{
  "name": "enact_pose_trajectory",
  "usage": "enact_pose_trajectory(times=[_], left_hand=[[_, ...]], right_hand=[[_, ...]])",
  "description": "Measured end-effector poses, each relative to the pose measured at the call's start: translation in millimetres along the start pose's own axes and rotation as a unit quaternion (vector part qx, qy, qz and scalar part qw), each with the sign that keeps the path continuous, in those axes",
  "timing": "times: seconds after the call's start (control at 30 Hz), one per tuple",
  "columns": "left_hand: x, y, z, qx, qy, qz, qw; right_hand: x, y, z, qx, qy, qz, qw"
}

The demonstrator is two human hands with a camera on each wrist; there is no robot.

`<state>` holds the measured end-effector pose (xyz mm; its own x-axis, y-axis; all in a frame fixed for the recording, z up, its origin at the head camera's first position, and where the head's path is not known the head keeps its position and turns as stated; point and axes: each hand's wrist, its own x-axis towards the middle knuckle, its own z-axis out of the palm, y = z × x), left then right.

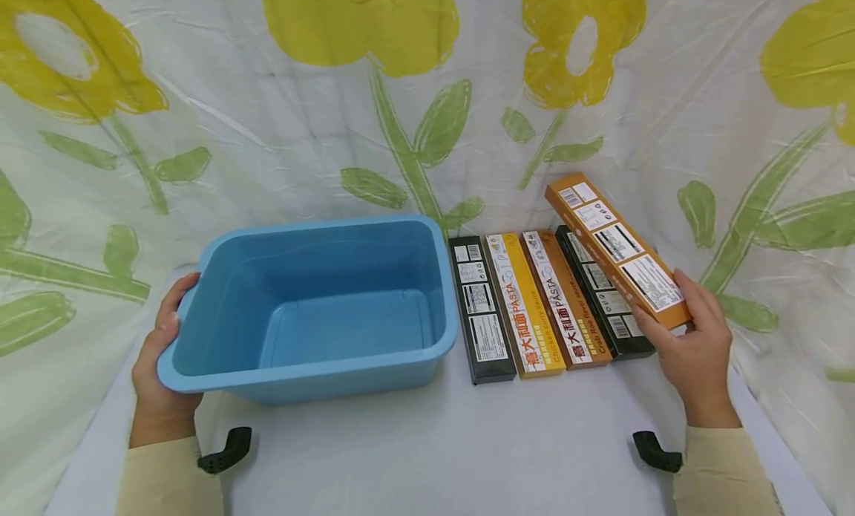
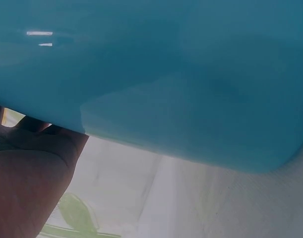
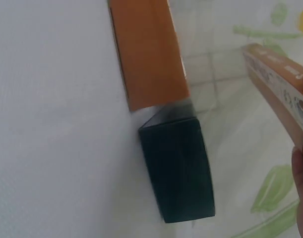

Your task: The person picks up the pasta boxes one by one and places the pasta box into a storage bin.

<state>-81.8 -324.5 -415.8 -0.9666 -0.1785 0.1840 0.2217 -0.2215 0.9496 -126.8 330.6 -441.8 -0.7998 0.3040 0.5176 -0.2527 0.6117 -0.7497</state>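
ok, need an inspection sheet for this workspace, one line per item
Surface: white tabletop.
Job's things: blue tub; right of it, in order, left black box, yellow-white box, brown-white box, right black box; orange box held slanted.
Clutter: nothing seen.
Grips: left grip holds the tub's left end; right grip holds the orange box's near end.
Cables: nothing seen.
Surroundings: flower-patterned sheet behind.
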Motion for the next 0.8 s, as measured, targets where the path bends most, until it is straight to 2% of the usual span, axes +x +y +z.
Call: enact_pose_trajectory(times=[0.4, 0.8], left_hand=[[0.3, 2.1, -0.3, 0.001, -0.014, -0.003, 0.9999], [0.8, -0.6, -0.4, -0.007, -0.005, -0.001, 1.0000]], right_hand=[[1.3, -12, 1, 0.030, -0.009, -0.015, 0.9994], [-0.5, -32, -1, 0.067, -0.032, -0.043, 0.9963]])
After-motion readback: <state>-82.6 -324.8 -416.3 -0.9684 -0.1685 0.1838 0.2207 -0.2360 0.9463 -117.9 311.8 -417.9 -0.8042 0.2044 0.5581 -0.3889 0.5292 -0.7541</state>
